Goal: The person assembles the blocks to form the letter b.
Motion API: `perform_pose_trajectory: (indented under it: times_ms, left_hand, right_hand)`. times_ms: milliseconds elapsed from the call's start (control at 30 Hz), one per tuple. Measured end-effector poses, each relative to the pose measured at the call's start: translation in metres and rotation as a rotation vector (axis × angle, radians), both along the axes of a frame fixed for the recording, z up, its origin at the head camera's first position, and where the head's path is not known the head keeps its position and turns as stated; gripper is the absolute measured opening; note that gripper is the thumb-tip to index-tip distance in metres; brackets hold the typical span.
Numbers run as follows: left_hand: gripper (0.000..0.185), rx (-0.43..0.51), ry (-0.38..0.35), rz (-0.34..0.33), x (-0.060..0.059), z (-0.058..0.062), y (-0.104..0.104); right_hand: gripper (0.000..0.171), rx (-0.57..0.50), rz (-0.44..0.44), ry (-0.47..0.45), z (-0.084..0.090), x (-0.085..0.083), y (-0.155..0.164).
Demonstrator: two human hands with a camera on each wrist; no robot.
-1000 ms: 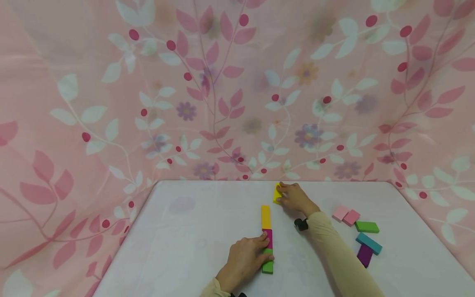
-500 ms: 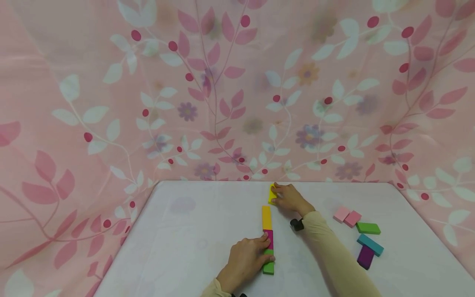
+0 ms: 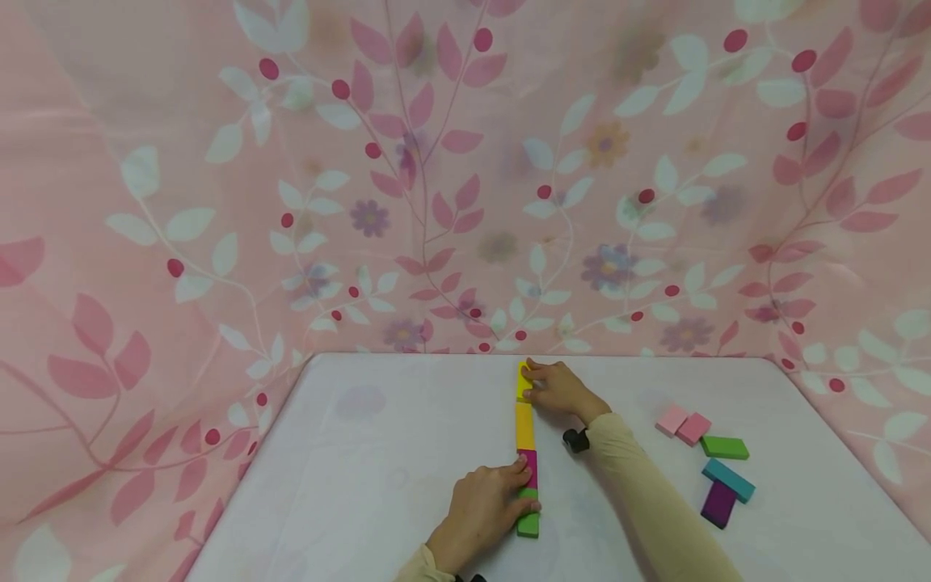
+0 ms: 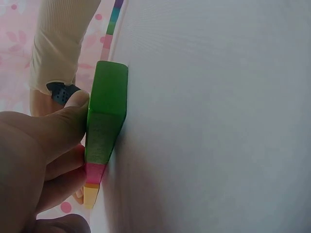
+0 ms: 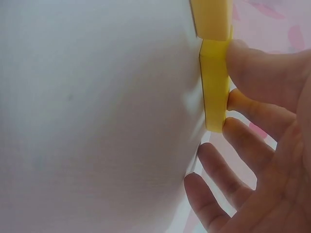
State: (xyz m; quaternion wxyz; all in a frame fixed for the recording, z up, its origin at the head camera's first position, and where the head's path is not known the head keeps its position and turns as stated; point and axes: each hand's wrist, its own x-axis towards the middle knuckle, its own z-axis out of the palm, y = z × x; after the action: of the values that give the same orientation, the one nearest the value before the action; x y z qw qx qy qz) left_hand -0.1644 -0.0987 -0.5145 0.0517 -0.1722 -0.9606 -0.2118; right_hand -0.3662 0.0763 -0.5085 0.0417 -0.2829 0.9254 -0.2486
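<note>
A line of flat blocks runs away from me on the white table (image 3: 378,453): green block (image 3: 528,525), magenta block (image 3: 529,467), orange-yellow block (image 3: 524,426), then a yellow block (image 3: 522,380). My left hand (image 3: 483,509) rests against the near end. Its thumb presses the green block (image 4: 107,116) and its fingers touch the magenta block (image 4: 94,171). My right hand (image 3: 556,388) holds the yellow block (image 5: 215,87) at the far end, fingertips along its side. That block's near end meets the orange-yellow block (image 5: 211,17) at a slight offset.
Loose blocks lie at the right of the table: two pink blocks (image 3: 680,423), a green one (image 3: 724,447), a teal one (image 3: 728,479) and a purple one (image 3: 718,503). A pink floral cloth (image 3: 436,202) hangs behind and beside the table.
My right hand has slid the yellow block leftward, from off to the right into line with the far end of the row. My left hand has stayed on the green and magenta blocks.
</note>
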Motion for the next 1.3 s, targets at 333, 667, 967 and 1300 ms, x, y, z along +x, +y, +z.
perform_pose_trajectory:
  times_ms: [333,667,967,1300]
  left_hand:
    - [0.052,-0.001,-0.023,0.001,-0.001,0.001,0.000]
    - [0.052,0.008,-0.036,-0.003,-0.003,0.000,-0.001]
    - [0.051,-0.001,-0.007,-0.010,-0.002,-0.002,0.000]
    - [0.052,-0.006,-0.014,0.002,-0.002,-0.001,0.001]
  right_hand:
    - [0.053,0.010,0.019,-0.007,0.004,0.003,0.001]
    - [0.054,-0.025,0.011,-0.048,0.005,0.005,0.000]
    - [0.054,-0.031,0.016,-0.086,0.003,0.008,0.002]
    - [0.054,-0.014,0.009,-0.073,0.004,0.011,-0.001]
